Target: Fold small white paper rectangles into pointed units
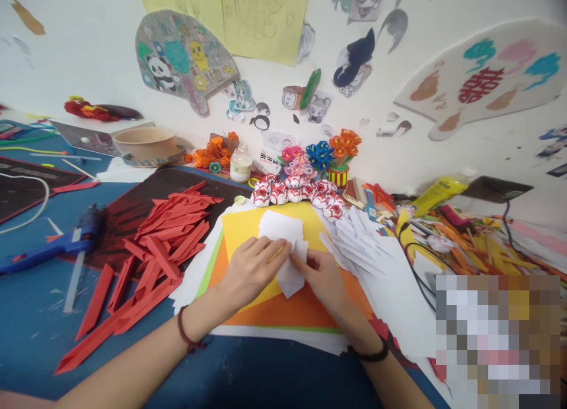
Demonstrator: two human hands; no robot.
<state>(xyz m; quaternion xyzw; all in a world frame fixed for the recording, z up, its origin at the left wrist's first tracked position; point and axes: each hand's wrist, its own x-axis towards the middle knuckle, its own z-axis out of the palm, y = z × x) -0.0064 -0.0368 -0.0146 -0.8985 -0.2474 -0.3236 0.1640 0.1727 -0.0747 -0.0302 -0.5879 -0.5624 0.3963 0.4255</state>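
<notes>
Right hand [321, 274] narrow, near closed: I read a pinch, thumb on the face of a folded white paper [291, 281], fingers behind its right side. Left hand [254, 260] comes over from the other side, fingers bent and close together, tips resting on the paper's upper part; its thumb is hidden from me, so I cannot tell whether it grips or only presses. The two hands nearly meet over the fold. The paper sits above the middle of the orange sheet [341, 314], its pointed end towards the sheet's near edge. Beyond the left fingers I log a white sheet [283, 223], close to the far edge of the yellow sheet [243, 226]; whether it joins the folded paper I cannot make out. White strips [358, 241] fan out by the yellow sheet's far right corner. Red strips [166, 238] heap up off the stack's left edge, partly on a black mat [119, 205], some spilling onto the blue table [248, 367]. Further left, a glue gun [48, 251] lies near the table's left edge. Red-and-white balls [290, 190] line the stack's far edge, paper flowers [319, 154] behind them.
</notes>
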